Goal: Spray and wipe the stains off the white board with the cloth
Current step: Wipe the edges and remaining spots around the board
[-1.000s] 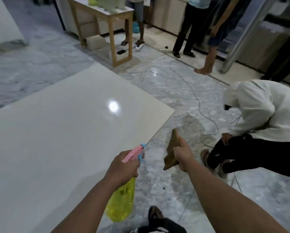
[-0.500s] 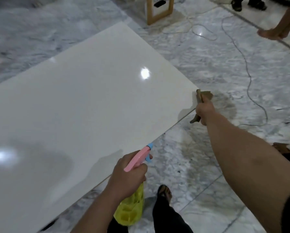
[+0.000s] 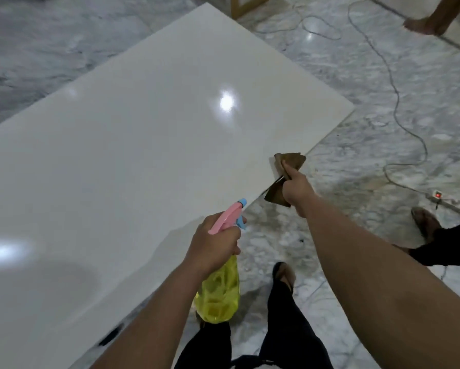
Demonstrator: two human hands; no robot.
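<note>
Right hand point(image 3: 295, 187) outstretched, clutching cloth point(image 3: 290, 162)

Our view tips downward from a second ago: the people standing at the back and the crouched figure in the white hoodie drop out of sight, and only a bare foot point(image 3: 426, 25) shows at the top right. A power strip point(image 3: 448, 199) with a red light comes into view on the marble floor point(image 3: 383, 75). Our right hand point(image 3: 296, 189) carries the brown cloth point(image 3: 290, 162) from over the floor to the near edge of the white board point(image 3: 143, 142), where the cloth's top now overlaps the surface. Our left hand point(image 3: 214, 245) lifts the spray bottle point(image 3: 218, 291) nearer the board's edge, nozzle aimed over it.
</note>
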